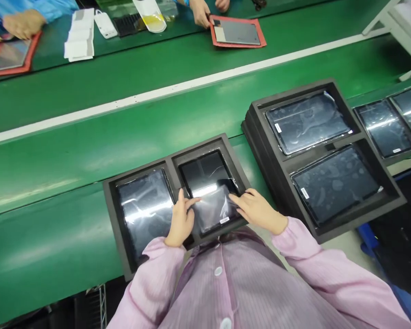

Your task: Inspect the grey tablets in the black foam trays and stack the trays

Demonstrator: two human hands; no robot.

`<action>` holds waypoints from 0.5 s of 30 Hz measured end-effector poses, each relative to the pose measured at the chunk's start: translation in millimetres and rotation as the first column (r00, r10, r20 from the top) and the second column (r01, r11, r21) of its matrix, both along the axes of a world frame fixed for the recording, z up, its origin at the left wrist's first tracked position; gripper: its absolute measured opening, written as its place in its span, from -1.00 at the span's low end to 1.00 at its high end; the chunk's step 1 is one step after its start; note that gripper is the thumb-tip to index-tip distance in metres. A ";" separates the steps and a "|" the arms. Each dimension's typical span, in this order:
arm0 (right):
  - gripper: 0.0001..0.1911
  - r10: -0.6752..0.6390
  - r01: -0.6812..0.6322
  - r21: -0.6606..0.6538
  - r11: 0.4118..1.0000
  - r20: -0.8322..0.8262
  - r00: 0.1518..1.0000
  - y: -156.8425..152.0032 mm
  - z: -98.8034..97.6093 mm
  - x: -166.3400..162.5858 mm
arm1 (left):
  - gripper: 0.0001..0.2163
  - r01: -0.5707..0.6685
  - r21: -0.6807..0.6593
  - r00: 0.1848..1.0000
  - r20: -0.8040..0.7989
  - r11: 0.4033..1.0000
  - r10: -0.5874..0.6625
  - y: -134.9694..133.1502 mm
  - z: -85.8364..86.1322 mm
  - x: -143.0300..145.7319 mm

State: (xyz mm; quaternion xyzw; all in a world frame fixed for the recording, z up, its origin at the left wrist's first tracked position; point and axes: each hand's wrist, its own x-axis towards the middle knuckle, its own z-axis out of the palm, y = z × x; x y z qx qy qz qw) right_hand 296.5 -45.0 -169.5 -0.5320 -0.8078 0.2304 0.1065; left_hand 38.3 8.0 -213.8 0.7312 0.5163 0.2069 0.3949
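A dark foam tray in front of me has two compartments, each with a black tablet in it. Over the lower half of the right tablet lies a translucent film with a small white label near its bottom edge. My left hand is open, its index finger stretched onto the film's left side. On the film's right edge rest the fingertips of my right hand, fingers extended and apart. The left tablet, under glossy film, sits beside my left hand.
To the right stands a stack of foam trays, its top one holding two film-covered tablets. More tablets lie beyond it. Across the white divider strip, co-workers' hands handle tablets on red pads. A blue bin is low at right.
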 end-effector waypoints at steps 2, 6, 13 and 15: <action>-0.52 -0.123 0.115 -0.093 0.989 -0.088 0.988 13.3 2.3 -11.7 | -0.29 0.058 0.112 0.998 -0.025 0.992 -0.056 10.3 -5.5 1.9; -0.51 -0.545 0.221 -0.563 0.796 -0.507 0.668 59.0 11.7 -26.7 | -0.43 0.124 0.183 0.984 -0.147 0.975 -0.098 27.3 -6.0 0.5; -0.92 -0.912 0.118 -0.932 0.342 -0.360 -0.197 105.4 26.8 -23.6 | -0.52 0.072 -0.064 0.996 -0.049 0.995 -0.075 46.3 15.0 -3.0; -0.86 -0.890 0.220 -0.903 0.369 -0.411 -0.196 93.2 26.3 -17.9 | -0.64 0.025 -0.223 0.998 0.066 0.974 -0.011 43.6 22.4 -2.5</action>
